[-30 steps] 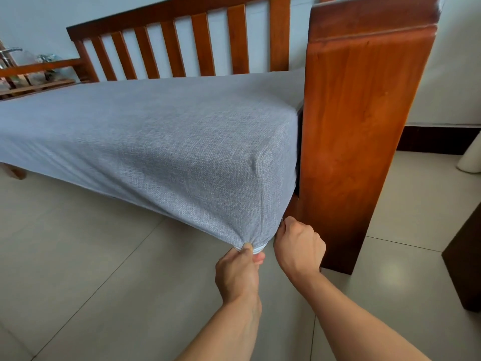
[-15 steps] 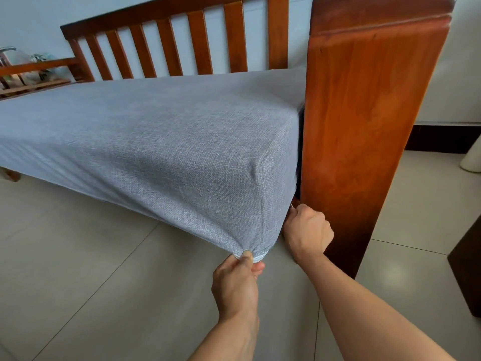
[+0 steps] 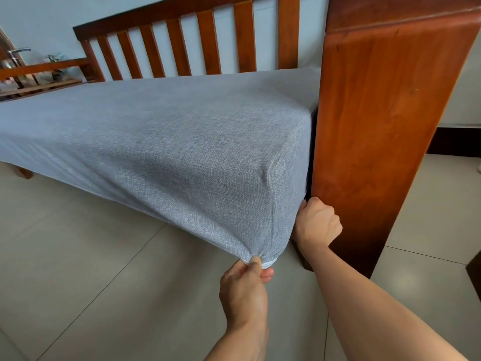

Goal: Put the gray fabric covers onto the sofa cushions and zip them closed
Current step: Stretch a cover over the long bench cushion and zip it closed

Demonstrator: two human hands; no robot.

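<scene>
A gray fabric cover [image 3: 161, 142] is stretched over the long seat cushion on the wooden sofa frame. My left hand [image 3: 244, 290] pinches the cover's white-edged hem at the near bottom corner and holds it pulled down. My right hand [image 3: 318, 224] is curled in a fist at the cover's side edge, in the gap between the cushion and the wooden armrest panel [image 3: 377, 121]. What the right fingers hold is hidden behind the fabric.
The slatted wooden backrest [image 3: 197, 37] runs behind the cushion. Pale floor tiles [image 3: 78, 269] lie below. A dark piece of furniture [image 3: 475, 272] stands at the right edge. Cluttered items sit past the far left arm rail [image 3: 44, 66].
My right hand has moved up and back along the cover's side edge, deeper into the gap beside the armrest. My left hand keeps its pinch on the corner hem.
</scene>
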